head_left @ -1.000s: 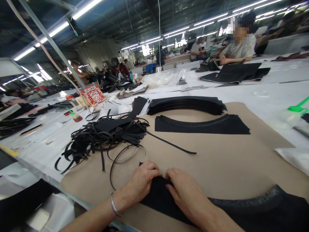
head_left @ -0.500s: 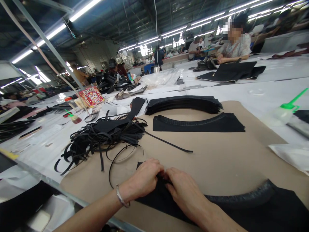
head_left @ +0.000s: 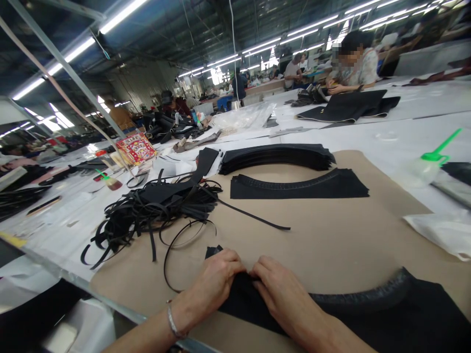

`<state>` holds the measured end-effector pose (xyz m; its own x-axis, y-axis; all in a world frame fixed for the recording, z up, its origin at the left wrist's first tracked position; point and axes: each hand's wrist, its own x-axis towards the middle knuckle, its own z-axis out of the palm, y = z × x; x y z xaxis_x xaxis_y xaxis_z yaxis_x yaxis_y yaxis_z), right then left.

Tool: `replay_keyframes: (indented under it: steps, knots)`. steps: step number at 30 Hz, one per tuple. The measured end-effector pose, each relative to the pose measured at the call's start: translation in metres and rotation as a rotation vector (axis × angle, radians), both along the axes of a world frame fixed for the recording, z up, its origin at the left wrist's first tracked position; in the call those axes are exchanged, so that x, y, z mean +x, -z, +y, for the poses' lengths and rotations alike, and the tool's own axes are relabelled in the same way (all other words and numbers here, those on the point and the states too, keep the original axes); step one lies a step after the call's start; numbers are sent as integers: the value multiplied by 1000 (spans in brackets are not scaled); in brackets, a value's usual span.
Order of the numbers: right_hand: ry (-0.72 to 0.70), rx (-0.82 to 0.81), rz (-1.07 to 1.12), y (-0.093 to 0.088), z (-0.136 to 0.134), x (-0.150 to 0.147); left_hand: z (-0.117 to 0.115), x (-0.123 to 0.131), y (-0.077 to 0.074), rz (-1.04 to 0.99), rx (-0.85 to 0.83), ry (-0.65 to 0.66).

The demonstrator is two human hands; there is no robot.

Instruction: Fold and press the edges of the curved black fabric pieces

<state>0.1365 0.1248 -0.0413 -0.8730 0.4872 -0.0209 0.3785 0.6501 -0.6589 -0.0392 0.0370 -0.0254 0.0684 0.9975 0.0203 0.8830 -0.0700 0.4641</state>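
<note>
A black fabric panel with a curved, pleated-looking edge lies at the front of the brown board. My left hand pinches the panel's curved edge near its left end. Close beside it, my right hand grips the same edge, with a small gap between the two hands. Both sets of fingertips are curled over the fabric and partly hidden. Beyond the hands lies a similar black panel, its curved edge facing away. Behind that sits a stack of black curved pieces.
A tangled heap of black strips lies left of the hands, one thin strip looping close to my left wrist. Green-tipped glue bottles stand at right and far left. A white sheet lies at right. Another person works across the table.
My hands have moved slightly apart along the panel's edge, the left one shifting a little toward the panel's left end. The view has shifted slightly. The other panels and strips stay put.
</note>
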Motion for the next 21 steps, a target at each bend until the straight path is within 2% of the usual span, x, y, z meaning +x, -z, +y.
replay_keyframes:
  steps: [6, 12, 21]
  knots:
    - [-52, 10, 14, -1, 3, 5, -4, 0, 4, -14, 48, 5]
    - [-89, 84, 8, 6, 1, 8, -11, 6, 5, -2, 60, 22]
    - [-99, 36, 35, 5, 6, 26, -22, 14, 7, 40, 36, 13]
